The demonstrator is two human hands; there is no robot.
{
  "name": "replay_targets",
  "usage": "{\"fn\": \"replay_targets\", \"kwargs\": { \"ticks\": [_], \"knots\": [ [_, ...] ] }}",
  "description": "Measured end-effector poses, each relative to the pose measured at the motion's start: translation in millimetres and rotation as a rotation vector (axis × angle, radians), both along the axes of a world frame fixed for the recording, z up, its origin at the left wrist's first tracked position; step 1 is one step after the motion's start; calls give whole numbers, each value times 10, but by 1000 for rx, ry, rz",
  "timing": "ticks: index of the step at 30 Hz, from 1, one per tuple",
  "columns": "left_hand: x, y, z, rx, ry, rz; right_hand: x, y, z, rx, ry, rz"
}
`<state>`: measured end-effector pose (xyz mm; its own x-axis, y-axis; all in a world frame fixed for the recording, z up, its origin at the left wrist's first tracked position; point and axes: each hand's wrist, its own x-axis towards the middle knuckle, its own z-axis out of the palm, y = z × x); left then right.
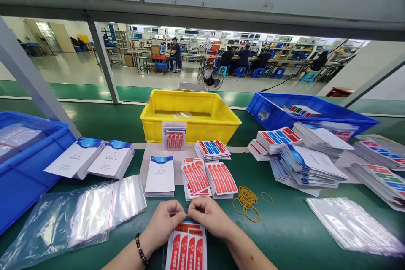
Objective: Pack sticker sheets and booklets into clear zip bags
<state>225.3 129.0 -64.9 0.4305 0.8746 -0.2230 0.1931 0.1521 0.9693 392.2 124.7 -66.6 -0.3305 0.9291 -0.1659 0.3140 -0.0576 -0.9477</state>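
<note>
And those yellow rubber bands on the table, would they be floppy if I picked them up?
Probably floppy: the rubber bands are thin loops lying in loose curves. They look light too, being so thin. Lifting one might drag others along, since most lie overlapped in a heap.

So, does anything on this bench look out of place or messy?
Slightly: one rubber band lies apart from the tangled pile, and the booklet stack at right is fanned unevenly, its edges out of line. No spill shows.
</note>
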Motion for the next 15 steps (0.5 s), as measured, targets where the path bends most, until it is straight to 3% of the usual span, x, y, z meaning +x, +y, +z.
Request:
{"fn": "replay_targets", "kwargs": {
  "ticks": [7, 15],
  "knots": [
    [16, -38, -18, 48, 5, -3, -41, -14, -2, -118, 86, 1],
    [19, -9, -28, 27, 20, -8, -78, -26, -21, -133, 82, -31]
  ]
}}
